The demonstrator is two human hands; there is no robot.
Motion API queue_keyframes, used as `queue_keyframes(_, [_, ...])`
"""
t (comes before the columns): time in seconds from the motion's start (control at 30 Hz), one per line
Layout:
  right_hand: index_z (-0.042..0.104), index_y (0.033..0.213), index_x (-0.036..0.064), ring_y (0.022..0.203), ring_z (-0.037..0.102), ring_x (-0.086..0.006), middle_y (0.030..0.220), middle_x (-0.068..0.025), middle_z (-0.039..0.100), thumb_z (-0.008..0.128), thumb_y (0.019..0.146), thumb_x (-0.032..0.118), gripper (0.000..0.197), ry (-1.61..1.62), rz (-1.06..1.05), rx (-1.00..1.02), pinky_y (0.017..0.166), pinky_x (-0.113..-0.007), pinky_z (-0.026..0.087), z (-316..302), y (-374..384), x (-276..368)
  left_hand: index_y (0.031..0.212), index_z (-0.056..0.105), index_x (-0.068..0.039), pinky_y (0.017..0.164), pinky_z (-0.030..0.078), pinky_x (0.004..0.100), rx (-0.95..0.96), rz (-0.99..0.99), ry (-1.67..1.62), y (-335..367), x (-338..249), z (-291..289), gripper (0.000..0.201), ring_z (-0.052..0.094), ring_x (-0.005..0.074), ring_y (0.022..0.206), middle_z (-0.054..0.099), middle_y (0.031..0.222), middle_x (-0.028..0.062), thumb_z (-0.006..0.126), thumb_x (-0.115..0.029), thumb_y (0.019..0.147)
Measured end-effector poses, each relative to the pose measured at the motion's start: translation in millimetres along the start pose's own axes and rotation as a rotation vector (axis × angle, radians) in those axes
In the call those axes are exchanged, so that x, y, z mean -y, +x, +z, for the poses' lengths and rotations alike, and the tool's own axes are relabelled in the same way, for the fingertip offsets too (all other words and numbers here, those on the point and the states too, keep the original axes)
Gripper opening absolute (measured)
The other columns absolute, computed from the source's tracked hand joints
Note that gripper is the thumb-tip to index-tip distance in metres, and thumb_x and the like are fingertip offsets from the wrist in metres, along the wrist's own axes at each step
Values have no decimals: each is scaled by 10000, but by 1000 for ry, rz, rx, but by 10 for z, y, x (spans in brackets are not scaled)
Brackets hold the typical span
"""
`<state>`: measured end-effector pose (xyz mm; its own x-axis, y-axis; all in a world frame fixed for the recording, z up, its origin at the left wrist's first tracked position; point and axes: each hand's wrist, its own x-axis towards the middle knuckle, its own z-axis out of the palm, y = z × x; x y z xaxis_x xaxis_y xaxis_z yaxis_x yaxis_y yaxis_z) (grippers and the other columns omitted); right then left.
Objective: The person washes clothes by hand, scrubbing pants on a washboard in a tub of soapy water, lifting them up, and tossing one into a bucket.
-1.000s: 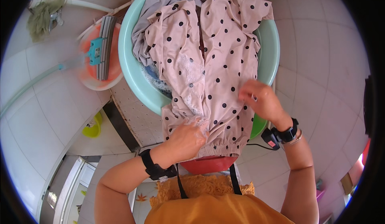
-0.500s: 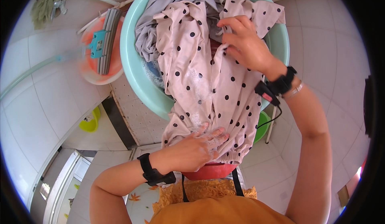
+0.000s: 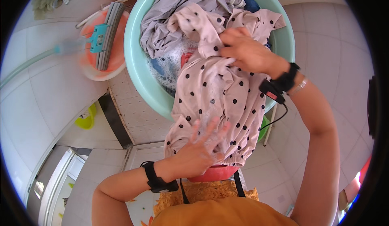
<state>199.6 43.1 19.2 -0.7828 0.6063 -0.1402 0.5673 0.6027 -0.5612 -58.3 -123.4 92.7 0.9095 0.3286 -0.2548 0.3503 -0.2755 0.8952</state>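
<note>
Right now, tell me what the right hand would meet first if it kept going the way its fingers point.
The right hand points toward the person's left, gripping the polka-dot garment. Going on, it would probably meet the grey cloth bunched in the teal basin, though depth is unclear.

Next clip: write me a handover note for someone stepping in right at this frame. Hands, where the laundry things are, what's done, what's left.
Left hand: fingers spread, pressing the near end of the dotted garment flat; no closed grip.
Right hand: closed on a bunched fold of the garment, over the basin.
Things: teal basin holds suds, a grey cloth and something blue. The garment drapes from the basin over its near rim. An orange tub with a brush sits to the left.
Done: garment is wet and soapy.
Left: judging by the suds, probably more scrubbing, then rinsing; the grey cloth lies untouched.
</note>
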Motion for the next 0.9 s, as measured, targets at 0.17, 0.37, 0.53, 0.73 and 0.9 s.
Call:
queue_keyframes(0.17, [612,865,-5,1361,361,-331,1372,-150,489,685,694,-19,187,400,50,-139,1081,-466,278,-694,-573,95,853,633,-82,1115,165,590,-205,-114,-228,-43,20,27,54,133,512,1409,132,1514,335,652,-113,813])
queue_keyframes(0.37, [612,863,-24,1138,538,-293,1105,-133,605,563,756,17,125,568,105,-338,1036,-378,324,-1105,-624,448,976,592,-5,924,424,339,94,97,-1035,345,37,88,168,553,226,1025,575,1066,152,607,-135,871])
queue_keyframes(0.53, [614,878,-9,718,562,-395,770,-226,596,626,884,265,275,302,325,-161,664,-429,455,-441,-100,43,1047,590,5,767,497,347,40,-301,-687,326,68,52,202,625,233,850,594,1069,150,567,-87,869])
queue_keyframes(0.73, [625,906,10,847,602,-405,898,-214,639,666,828,332,334,106,577,-196,754,-449,489,63,286,-345,1282,522,-29,1028,381,506,-302,58,450,344,27,-209,546,402,410,1298,415,1395,233,597,-38,741])
queue_keyframes(0.9, [633,976,67,1097,546,-353,1126,-145,574,715,742,175,270,11,240,-364,877,-472,456,156,70,277,1402,424,-17,1128,191,565,-192,-232,332,391,149,98,741,210,430,1414,272,1494,272,644,-178,714])
